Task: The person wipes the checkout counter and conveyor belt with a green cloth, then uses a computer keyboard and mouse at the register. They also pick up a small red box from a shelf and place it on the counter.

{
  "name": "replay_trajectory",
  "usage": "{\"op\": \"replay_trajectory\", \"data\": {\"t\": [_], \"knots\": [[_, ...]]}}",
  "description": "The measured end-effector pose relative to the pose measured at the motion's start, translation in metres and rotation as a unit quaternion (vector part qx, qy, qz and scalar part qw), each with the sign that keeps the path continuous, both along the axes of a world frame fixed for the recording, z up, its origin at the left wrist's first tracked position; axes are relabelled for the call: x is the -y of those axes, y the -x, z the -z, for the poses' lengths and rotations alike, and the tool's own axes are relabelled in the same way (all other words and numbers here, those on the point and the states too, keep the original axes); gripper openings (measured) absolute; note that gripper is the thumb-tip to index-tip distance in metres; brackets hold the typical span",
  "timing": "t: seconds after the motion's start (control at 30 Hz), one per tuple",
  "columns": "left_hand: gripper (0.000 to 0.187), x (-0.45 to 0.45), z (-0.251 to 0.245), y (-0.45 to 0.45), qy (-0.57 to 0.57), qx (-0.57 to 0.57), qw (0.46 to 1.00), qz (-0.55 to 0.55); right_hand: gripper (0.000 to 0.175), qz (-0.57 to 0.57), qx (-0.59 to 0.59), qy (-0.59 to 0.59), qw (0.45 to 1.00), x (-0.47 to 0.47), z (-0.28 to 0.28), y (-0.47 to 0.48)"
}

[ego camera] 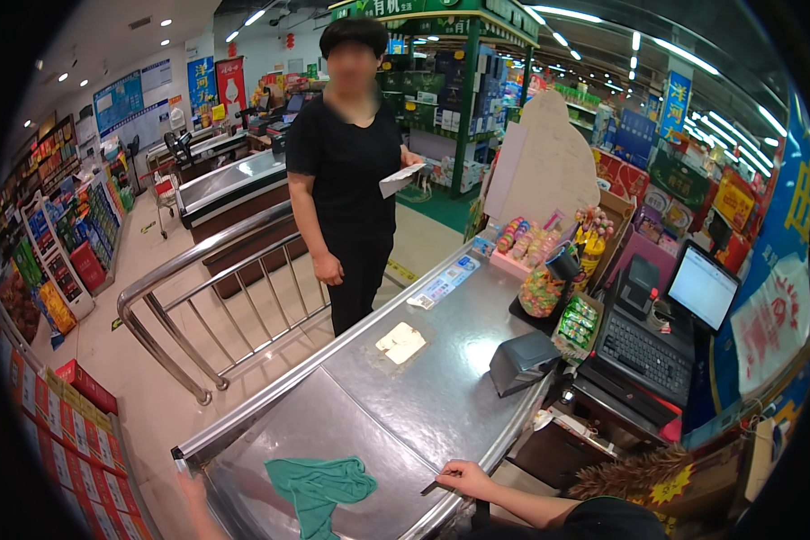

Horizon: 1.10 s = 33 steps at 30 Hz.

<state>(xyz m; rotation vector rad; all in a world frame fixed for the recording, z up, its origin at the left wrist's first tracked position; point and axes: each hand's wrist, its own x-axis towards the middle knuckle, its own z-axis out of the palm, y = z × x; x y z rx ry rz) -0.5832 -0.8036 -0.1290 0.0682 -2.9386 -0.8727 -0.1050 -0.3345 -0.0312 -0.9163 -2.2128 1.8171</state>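
Observation:
A checkout counter with a metal top stretches in front of me. My left hand is at the counter's left corner, touching its edge; its fingers are only partly seen. My right hand rests at the near edge, its fingertips pinching a small thin dark item that I cannot identify. Between my hands a crumpled green cloth lies on the metal. Farther along the top are a pale worn patch and a black box-shaped device.
A person holding white paper stands across the counter beside a metal railing. On the right are a keyboard, a monitor, a candy jar and a box of green packets. Stacked red cartons stand at the lower left.

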Motion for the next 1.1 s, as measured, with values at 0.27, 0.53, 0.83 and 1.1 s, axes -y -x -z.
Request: {"op": "replay_trajectory", "data": {"t": [0.27, 0.53, 0.83, 1.1], "knots": [[0.013, -0.066, -0.014, -0.081, -0.106, -0.088, 0.988, 0.068, 0.019, 0.017, -0.017, -0.016, 1.000, -0.004, -0.010, -0.009], [0.011, -0.138, 0.014, -0.211, -0.313, 0.036, 0.943, 0.105, 0.019, 0.064, -0.040, -0.052, 0.996, -0.011, -0.032, -0.028], [0.083, -0.192, 0.028, -0.269, -0.052, 0.042, 0.989, 0.128, 0.018, 0.094, -0.057, -0.135, 0.985, -0.010, -0.056, -0.053], [0.052, -0.200, 0.019, -0.278, 0.017, 0.040, 0.994, 0.097, 0.019, 0.048, -0.089, -0.148, 0.984, -0.038, -0.071, -0.061]]}}
